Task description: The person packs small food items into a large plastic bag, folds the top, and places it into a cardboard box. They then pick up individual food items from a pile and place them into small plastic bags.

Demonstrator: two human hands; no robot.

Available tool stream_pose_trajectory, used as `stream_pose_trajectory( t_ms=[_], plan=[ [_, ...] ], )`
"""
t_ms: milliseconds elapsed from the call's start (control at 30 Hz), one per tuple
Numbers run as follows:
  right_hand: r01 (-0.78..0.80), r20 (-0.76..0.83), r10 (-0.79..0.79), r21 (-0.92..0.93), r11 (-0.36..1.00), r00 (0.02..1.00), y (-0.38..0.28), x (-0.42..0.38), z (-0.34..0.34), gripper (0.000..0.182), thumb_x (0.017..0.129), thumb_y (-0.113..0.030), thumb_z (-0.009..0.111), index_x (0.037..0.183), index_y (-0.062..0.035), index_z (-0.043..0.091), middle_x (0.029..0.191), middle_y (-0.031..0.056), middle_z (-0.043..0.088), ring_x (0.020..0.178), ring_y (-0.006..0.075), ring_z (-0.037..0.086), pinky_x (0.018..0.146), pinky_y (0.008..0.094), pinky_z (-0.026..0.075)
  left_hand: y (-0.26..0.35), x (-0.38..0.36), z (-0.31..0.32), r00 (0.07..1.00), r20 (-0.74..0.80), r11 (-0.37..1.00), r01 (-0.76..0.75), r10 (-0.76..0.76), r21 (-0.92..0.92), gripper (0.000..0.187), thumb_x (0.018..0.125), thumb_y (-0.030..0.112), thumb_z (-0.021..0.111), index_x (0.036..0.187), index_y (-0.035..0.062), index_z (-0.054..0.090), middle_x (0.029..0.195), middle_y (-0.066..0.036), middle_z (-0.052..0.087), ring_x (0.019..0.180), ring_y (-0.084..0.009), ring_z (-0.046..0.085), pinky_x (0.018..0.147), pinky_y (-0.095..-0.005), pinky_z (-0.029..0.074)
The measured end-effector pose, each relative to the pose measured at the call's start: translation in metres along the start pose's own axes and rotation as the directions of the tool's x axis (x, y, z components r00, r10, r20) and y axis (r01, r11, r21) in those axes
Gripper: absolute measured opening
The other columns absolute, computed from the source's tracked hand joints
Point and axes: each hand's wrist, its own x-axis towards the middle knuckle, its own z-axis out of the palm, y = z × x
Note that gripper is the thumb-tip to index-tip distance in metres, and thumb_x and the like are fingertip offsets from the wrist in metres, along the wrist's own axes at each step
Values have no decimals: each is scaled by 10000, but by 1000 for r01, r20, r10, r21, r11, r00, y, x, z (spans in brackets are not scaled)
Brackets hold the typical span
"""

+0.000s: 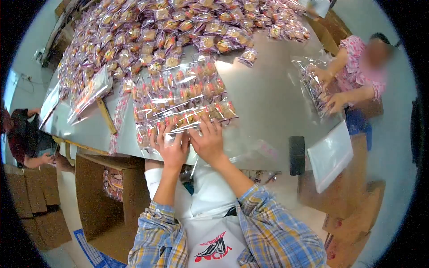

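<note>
Near the front edge of the metal table lies a clear plastic bag of snack packs, its small wrapped pieces in several rows with red print. My left hand is at the bag's near end, fingers bent around shiny film. Beside it, my right hand has its fingers over the nearest row and its thumb towards the left hand. Both hands appear closed on the film; the fingertips are partly hidden by glare and packs.
A large heap of wrapped snacks covers the table's far side. Printed bags lie left, by a wooden stick. Right are a dark block, clear bags and a co-worker's hands on another bag. An open carton stands below left.
</note>
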Motion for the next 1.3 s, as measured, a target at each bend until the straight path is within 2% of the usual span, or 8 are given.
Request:
stream_pose_trajectory(
  t_ms=[300, 600, 733, 900, 967, 1133, 1200, 1300],
  plan=[
    [-49, 9, 49, 71, 996, 999, 0, -5, 9, 362, 879, -199, 687, 1241, -205, 689, 1495, 196, 487, 1463, 416, 379, 1177, 588, 327, -3, -6, 3, 999, 20, 999, -28, 27, 30, 260, 813, 203, 765, 1071, 234, 782, 1317, -44, 667, 1371, -303, 475, 1191, -573, 220],
    [-17, 104, 3, 137, 990, 995, -18, -37, -28, 691, 839, -144, 698, 1490, -141, 466, 1533, 201, 406, 1480, 430, 330, 1186, 579, 321, -5, -9, 6, 1000, -16, 1000, -10, 10, -21, 431, 815, 181, 763, 1238, 267, 748, 1272, -42, 689, 1324, -264, 454, 1173, -535, 195],
    [112, 11, -119, 253, 961, 993, -1, -46, -55, 391, 789, -58, 727, 1174, -109, 676, 1246, 130, 635, 1152, 343, 614, 980, 502, 512, -5, -8, 7, 1000, -9, 1000, -13, 13, -13, 394, 849, 163, 714, 1225, 277, 749, 1281, -61, 702, 1309, -289, 482, 1192, -549, 197],
    [-29, -196, 75, 230, 973, 978, 26, 36, -92, 284, 809, -54, 732, 1088, -85, 686, 1136, 152, 645, 1063, 362, 628, 925, 463, 528, 2, 7, -15, 1000, 3, 999, -15, 16, -37, 404, 842, 171, 694, 1227, 282, 743, 1198, -61, 715, 1158, -282, 590, 1197, -579, 227],
    [-177, -218, 212, 168, 970, 953, 49, 83, -87, 345, 834, -129, 758, 1154, -54, 655, 1188, 191, 602, 1103, 395, 587, 949, 476, 507, -3, 1, -8, 999, 23, 998, -48, 49, -33, 449, 763, 194, 739, 1209, 250, 759, 1124, -96, 664, 1315, -349, 494, 1193, -606, 205],
    [-291, -113, 321, 220, 931, 940, 141, 168, -43, 742, 822, -343, 811, 1396, -1, 488, 1328, 230, 508, 1235, 414, 512, 1058, 527, 429, -4, -4, -15, 995, 66, 997, -75, 77, -31, 457, 770, 197, 731, 1221, 266, 750, 1181, -79, 622, 1299, -335, 495, 1183, -602, 234],
    [-347, -62, 350, 56, 936, 935, 174, 192, -23, 868, 790, -400, 833, 1449, 2, 434, 1377, 232, 487, 1286, 436, 480, 1098, 548, 398, -1, -3, -21, 994, 102, 998, -38, 42, -41, 404, 803, 222, 723, 1206, 249, 737, 1144, -53, 664, 1105, -269, 603, 1167, -607, 252],
    [-413, 12, 414, -32, 910, 910, 195, 229, -5, 1009, 748, -471, 857, 1502, 6, 387, 1464, 248, 440, 1361, 469, 423, 1147, 568, 358, -4, -6, -20, 992, 105, 997, -76, 77, -7, 375, 801, 265, 729, 1175, 238, 743, 1196, -47, 636, 1156, -269, 574, 1152, -590, 267]
  ],
)
